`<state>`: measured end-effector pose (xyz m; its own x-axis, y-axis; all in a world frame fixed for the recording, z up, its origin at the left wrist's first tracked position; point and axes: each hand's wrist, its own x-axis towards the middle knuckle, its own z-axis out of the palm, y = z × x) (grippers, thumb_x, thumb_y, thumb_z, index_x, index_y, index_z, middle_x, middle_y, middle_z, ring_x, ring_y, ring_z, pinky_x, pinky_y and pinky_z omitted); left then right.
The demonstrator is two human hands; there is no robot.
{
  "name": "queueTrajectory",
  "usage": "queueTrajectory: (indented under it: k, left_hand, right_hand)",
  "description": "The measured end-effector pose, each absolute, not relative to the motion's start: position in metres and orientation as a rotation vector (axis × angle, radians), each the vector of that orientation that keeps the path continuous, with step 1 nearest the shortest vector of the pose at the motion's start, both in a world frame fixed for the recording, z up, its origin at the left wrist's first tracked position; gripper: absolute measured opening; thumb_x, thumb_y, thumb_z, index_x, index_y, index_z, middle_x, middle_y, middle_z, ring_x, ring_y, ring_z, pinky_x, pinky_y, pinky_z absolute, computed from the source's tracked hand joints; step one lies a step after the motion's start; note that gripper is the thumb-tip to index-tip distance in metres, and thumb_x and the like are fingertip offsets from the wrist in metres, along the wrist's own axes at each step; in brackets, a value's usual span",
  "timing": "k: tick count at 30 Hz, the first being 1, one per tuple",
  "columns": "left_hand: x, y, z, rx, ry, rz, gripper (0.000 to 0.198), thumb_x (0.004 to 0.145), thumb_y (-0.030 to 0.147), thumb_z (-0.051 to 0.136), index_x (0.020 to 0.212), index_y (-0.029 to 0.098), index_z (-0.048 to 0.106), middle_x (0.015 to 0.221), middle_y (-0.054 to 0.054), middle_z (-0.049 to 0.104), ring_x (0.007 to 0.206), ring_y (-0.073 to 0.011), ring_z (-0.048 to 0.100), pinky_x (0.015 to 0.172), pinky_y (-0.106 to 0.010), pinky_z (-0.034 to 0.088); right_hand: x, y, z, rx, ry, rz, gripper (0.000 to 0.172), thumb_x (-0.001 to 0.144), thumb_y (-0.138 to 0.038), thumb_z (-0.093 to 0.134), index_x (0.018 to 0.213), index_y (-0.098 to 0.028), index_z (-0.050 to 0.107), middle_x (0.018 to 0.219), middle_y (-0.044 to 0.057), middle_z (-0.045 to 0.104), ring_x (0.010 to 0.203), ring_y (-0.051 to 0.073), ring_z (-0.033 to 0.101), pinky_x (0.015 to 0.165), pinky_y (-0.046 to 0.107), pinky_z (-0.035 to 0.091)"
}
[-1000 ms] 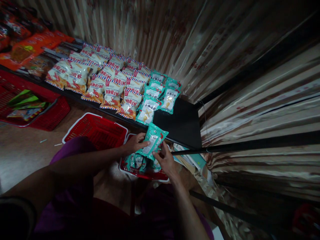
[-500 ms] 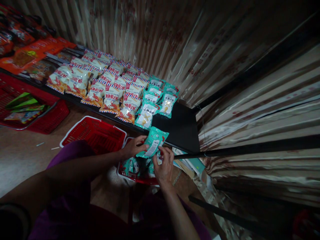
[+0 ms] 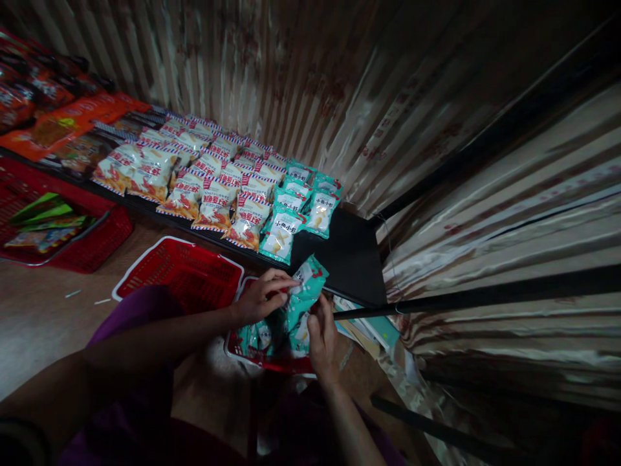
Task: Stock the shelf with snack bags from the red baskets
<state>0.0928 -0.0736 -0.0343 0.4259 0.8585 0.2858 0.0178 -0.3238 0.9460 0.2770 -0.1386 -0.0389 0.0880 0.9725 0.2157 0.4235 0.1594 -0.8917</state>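
A teal snack bag (image 3: 306, 288) is tilted between my hands, above the front edge of the black shelf. My left hand (image 3: 262, 296) grips it from the left, fingers pressed on its printed side. My right hand (image 3: 323, 333) is curled against its lower right edge, with some fingertips hidden. Below them, a red basket (image 3: 276, 366) holds more teal bags (image 3: 255, 338). Several teal bags of the same kind (image 3: 282, 234) lie in overlapping rows on the black shelf (image 3: 352, 249), just beyond my hands.
White-and-orange snack bags (image 3: 213, 200) fill the shelf leftward, then orange packets (image 3: 61, 123). A second red basket (image 3: 179, 275) stands on the floor; another red basket (image 3: 104, 243) with green packets is farther left. A black bar (image 3: 466, 291) runs right, before a pleated curtain (image 3: 301, 77).
The bag in my hands has turned to a steeper tilt, its upper end now pointing up and right. My left fingers have shifted onto its face. The view has moved slightly.
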Motion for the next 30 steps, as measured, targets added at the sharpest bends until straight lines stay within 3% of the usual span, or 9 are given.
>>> queueTrajectory:
  k: [5,12,16,18,22,26,30]
  left_hand:
    - [0.096,-0.078,-0.034,1.887,0.78,1.093,0.039,0.088,0.025,0.046,0.125,0.026,0.056,0.119,-0.009,0.046,0.116,-0.0227,0.045,0.099,-0.04,0.04]
    - [0.101,-0.082,-0.035,1.946,0.746,1.103,0.045,0.086,0.024,0.05,0.131,0.025,0.048,0.13,-0.01,0.044,0.122,-0.0244,0.042,0.103,-0.042,0.037]
    - [0.103,-0.081,-0.043,1.737,0.825,1.126,0.052,0.084,0.028,0.053,0.134,0.022,0.042,0.136,-0.013,0.041,0.122,-0.0251,0.044,0.093,-0.038,0.047]
    - [0.105,-0.079,-0.05,1.628,0.87,1.095,0.05,0.084,0.03,0.054,0.132,0.021,0.044,0.133,-0.014,0.044,0.118,-0.0245,0.049,0.088,-0.036,0.051]
    - [0.108,-0.078,-0.063,1.482,0.915,0.945,0.049,0.081,0.037,0.058,0.126,0.019,0.051,0.123,-0.013,0.056,0.111,-0.0255,0.056,0.091,-0.04,0.049]
    - [0.112,-0.079,-0.068,1.339,0.901,0.908,0.05,0.08,0.042,0.059,0.122,0.015,0.054,0.121,-0.014,0.06,0.111,-0.0268,0.057,0.093,-0.04,0.048]
    - [0.114,-0.077,-0.066,1.251,0.856,0.894,0.046,0.081,0.045,0.058,0.115,0.015,0.057,0.111,-0.011,0.065,0.102,-0.024,0.062,0.086,-0.036,0.051]
  right_hand:
    - [0.27,-0.135,-0.045,-1.467,-1.357,0.858,0.065,0.079,-0.04,0.061,0.136,-0.019,0.039,0.127,0.012,0.057,0.115,0.026,0.053,0.097,0.041,0.042]
    - [0.265,-0.13,-0.031,-1.494,-1.179,0.929,0.052,0.079,-0.039,0.062,0.125,-0.02,0.05,0.115,0.007,0.064,0.106,0.023,0.058,0.093,0.036,0.043]
    - [0.266,-0.129,-0.029,-1.45,-1.008,1.051,0.051,0.079,-0.041,0.062,0.125,-0.022,0.051,0.119,0.006,0.063,0.105,0.021,0.059,0.089,0.033,0.046]
    - [0.269,-0.13,-0.032,-1.436,-0.932,1.104,0.053,0.078,-0.041,0.062,0.126,-0.022,0.05,0.121,0.006,0.062,0.105,0.022,0.059,0.086,0.032,0.048]
    - [0.274,-0.13,-0.044,-1.439,-0.894,1.133,0.054,0.079,-0.041,0.058,0.129,-0.022,0.049,0.122,0.007,0.062,0.105,0.023,0.061,0.082,0.033,0.051]
    - [0.28,-0.132,-0.059,-1.476,-0.9,1.088,0.051,0.078,-0.04,0.056,0.126,-0.023,0.052,0.13,0.008,0.057,0.111,0.025,0.058,0.086,0.038,0.051]
    - [0.29,-0.135,-0.071,-1.532,-1.051,0.924,0.039,0.064,-0.033,0.066,0.101,-0.023,0.067,0.135,0.006,0.052,0.125,0.029,0.047,0.102,0.045,0.039]
